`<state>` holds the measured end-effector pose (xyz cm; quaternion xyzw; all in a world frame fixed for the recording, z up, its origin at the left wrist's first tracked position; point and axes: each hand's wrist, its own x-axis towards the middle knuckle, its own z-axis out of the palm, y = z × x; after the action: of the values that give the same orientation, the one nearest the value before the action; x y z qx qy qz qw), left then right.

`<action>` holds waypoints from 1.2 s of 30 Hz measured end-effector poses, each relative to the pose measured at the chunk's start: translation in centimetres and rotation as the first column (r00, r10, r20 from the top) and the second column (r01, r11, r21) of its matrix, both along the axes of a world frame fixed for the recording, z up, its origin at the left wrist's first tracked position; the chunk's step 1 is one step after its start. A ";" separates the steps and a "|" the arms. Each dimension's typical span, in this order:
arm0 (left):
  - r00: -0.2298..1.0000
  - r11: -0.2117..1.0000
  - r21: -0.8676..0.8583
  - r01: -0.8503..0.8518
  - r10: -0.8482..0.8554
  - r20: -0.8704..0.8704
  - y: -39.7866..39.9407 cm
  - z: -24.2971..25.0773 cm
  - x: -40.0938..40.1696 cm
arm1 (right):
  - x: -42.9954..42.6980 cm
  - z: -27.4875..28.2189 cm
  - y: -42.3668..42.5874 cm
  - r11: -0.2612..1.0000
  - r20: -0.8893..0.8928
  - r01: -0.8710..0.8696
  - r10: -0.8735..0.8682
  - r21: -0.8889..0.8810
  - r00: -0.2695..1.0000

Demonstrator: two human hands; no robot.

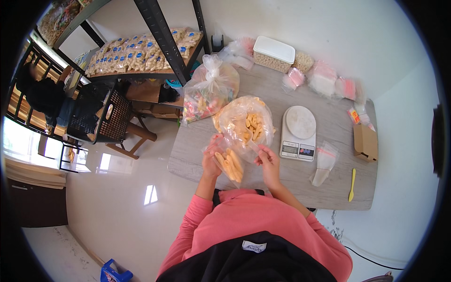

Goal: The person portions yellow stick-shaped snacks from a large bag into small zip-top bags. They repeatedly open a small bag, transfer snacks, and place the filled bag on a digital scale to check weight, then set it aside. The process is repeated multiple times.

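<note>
My left hand (212,157) grips a small clear plastic bag (232,167) part-filled with pale orange, stick-shaped puffed snacks. It hangs tilted just above the table's near edge. My right hand (268,162) pinches the handle of a translucent plastic utensil (253,145), whose far end points into a large open bag. Whether that end is a spoon or a scoop cannot be made out. The large clear plastic bag (229,120) stands directly beyond both hands, with more of the same snack sticks (254,124) showing through its mouth.
A white digital kitchen scale (298,134) stands right of the large bag, near empty zip bags (325,160), a yellow spoon (352,185) and a cardboard box (365,142). Left are a knotted bag of colourful packets (211,88) and a metal shelf (165,42). A person (44,93) is far left.
</note>
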<state>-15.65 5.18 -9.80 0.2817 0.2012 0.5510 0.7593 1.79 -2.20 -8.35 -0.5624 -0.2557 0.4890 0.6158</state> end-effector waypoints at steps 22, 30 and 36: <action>0.700 0.936 0.275 0.221 0.044 -0.713 0.0 5.3 -1.8 | 4.7 3.9 -0.7 0.935 -0.186 0.325 -0.297 0.142 0.937; 0.465 0.801 0.482 0.355 0.296 -0.834 0.1 7.5 -1.5 | 5.8 9.1 -0.9 0.935 0.020 0.212 -0.227 0.285 0.974; 0.445 0.755 0.555 0.348 0.388 -0.807 -0.1 8.4 -0.6 | 3.2 10.6 0.5 0.985 0.191 -0.014 -0.020 0.171 0.981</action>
<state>-16.30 5.13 -1.42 0.7713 0.3668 0.3587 0.3767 4.97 -1.74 2.25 -0.5522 -0.3540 0.4079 0.6351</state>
